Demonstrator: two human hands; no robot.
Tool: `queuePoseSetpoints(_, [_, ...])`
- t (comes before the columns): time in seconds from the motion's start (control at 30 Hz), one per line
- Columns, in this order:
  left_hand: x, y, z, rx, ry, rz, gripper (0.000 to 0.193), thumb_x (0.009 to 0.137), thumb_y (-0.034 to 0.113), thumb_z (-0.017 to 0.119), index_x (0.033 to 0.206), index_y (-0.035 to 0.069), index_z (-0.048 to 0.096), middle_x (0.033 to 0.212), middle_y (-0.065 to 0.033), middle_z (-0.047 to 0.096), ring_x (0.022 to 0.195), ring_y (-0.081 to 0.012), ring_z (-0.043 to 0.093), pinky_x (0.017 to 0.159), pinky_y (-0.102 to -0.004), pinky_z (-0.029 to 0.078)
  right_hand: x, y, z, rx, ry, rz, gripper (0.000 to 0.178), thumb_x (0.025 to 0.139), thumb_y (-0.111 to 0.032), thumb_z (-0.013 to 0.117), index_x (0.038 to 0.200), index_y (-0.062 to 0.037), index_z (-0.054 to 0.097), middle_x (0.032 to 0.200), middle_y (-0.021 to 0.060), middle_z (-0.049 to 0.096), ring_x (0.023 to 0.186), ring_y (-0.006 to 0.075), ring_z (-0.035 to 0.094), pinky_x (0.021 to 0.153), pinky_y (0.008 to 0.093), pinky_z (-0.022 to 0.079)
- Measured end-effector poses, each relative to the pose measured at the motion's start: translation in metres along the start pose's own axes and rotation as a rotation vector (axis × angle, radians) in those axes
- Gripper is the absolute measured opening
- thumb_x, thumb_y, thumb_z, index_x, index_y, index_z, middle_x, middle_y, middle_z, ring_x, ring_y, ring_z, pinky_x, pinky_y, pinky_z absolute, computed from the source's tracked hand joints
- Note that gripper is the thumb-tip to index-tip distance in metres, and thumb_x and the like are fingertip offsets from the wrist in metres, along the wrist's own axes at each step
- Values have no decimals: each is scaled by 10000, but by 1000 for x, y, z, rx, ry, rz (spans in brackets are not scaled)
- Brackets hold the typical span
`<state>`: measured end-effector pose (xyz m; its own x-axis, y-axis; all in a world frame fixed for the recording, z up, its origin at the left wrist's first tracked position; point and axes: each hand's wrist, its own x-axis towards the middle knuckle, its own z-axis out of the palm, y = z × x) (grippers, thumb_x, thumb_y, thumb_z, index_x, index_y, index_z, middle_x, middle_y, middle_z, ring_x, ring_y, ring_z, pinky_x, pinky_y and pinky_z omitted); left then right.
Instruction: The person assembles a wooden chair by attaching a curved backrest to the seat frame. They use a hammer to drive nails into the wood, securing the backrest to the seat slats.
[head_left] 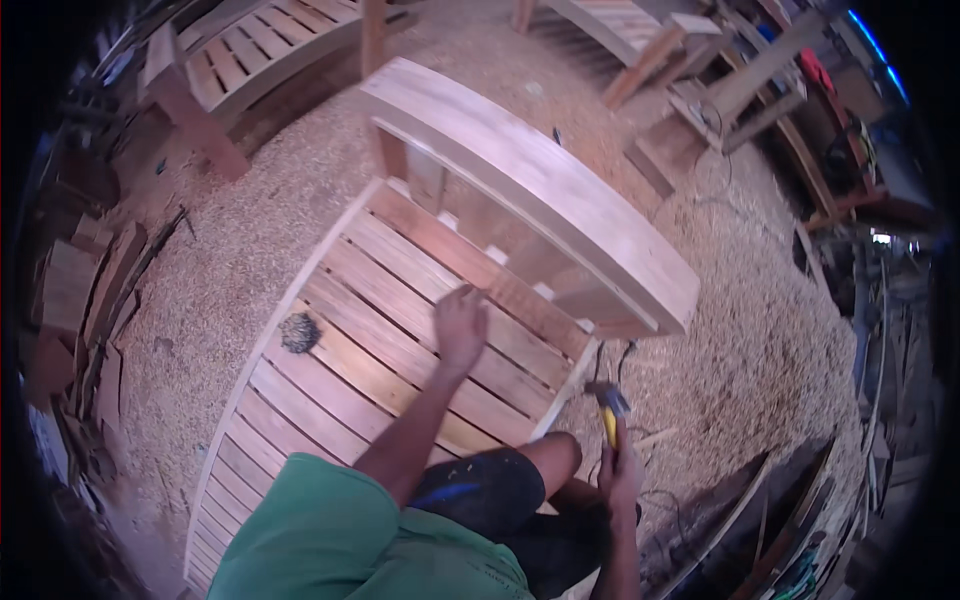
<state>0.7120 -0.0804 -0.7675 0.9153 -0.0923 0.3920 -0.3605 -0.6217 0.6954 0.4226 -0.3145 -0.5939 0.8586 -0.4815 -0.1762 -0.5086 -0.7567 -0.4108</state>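
Observation:
A wooden bed frame with pale slats (385, 325) lies under me, its thick curved end board (530, 180) standing upright at the far side. My left hand (461, 328) is over the slats near that board, its fingers curled together; whatever they may hold is too small to see. At the right edge of the frame, my right hand (622, 468) is wrapped round the yellow handle of a hammer (611, 412), its metal head up and apart from the wood. A dark heap of nails (299, 332) rests on the slats to the left.
Sawdust and shavings (760, 320) cover the floor. Another slatted frame (262, 48) stands at the far left, and a further slatted piece (610, 25) at the far right. Wood offcuts (75, 285) are stacked along the left. A thin cable runs along the right side.

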Motion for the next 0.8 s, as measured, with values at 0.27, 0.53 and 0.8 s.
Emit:
queuePoseSetpoints(0.27, [160, -172, -108, 420, 188, -170, 710, 946, 475, 770, 1509, 85, 585, 1462, -213, 605, 1394, -386, 540, 1191, -575, 378, -30, -43, 9, -167, -41, -160, 557, 1045, -216, 679, 1588, -166, 565, 813, 252, 709, 767, 488, 717, 665, 568, 538])
queuePoseSetpoints(0.53, [225, -179, -118, 313, -153, -596, 760, 941, 781, 627, 1446, 217, 693, 1264, -146, 772, 1232, -384, 697, 1070, -558, 467, 4, -161, 28, -455, -191, -259, 521, 985, -328, 737, 1499, -282, 663, 989, 141, 734, 766, 412, 734, 691, 540, 593])
queuePoseSetpoints(0.8, [227, -168, -111, 302, -94, -596, 703, 912, 762, 680, 1233, 142, 765, 1226, -140, 774, 1217, -363, 679, 1094, -530, 450, 92, -208, 109, -509, -240, -464, 641, 966, -211, 706, 1581, -315, 556, 1099, 110, 672, 915, 356, 729, 729, 488, 609])
